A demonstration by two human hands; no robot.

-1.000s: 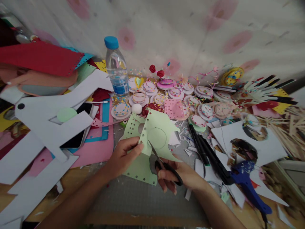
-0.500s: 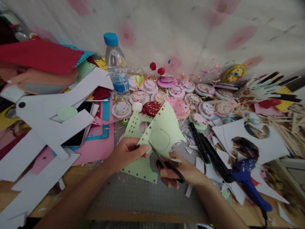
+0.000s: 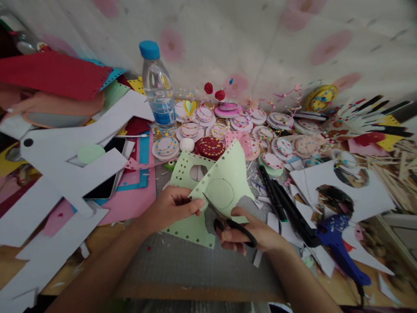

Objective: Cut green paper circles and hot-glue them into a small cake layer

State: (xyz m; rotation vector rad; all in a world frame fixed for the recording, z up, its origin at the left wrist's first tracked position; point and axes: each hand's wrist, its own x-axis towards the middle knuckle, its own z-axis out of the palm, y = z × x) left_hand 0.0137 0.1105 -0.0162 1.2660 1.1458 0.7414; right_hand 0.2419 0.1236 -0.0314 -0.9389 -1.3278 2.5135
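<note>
A piece of light green paper [image 3: 239,174] with a drawn circle and small holes along one edge is pinched at its lower left corner by my left hand [image 3: 177,203]. My right hand [image 3: 243,232] grips black-handled scissors [image 3: 239,228], fingers in the loops. The blades lie at the paper's lower edge, just left of the circle, pointing toward my left fingers. Beneath, a second green sheet [image 3: 192,230] with a cut-out opening and punched edges lies on the grey cutting mat [image 3: 176,271].
A water bottle [image 3: 159,93] stands behind, beside rows of decorated paper discs [image 3: 243,124]. White paper strips [image 3: 71,165] and a phone [image 3: 106,182] lie left. Black markers [image 3: 273,193], a blue glue gun [image 3: 342,248] and paper scraps lie right.
The green paper has shifted slightly, with its circle a little further right. The scissor handles have moved slightly right and spread a bit. My left hand keeps its pinch.
</note>
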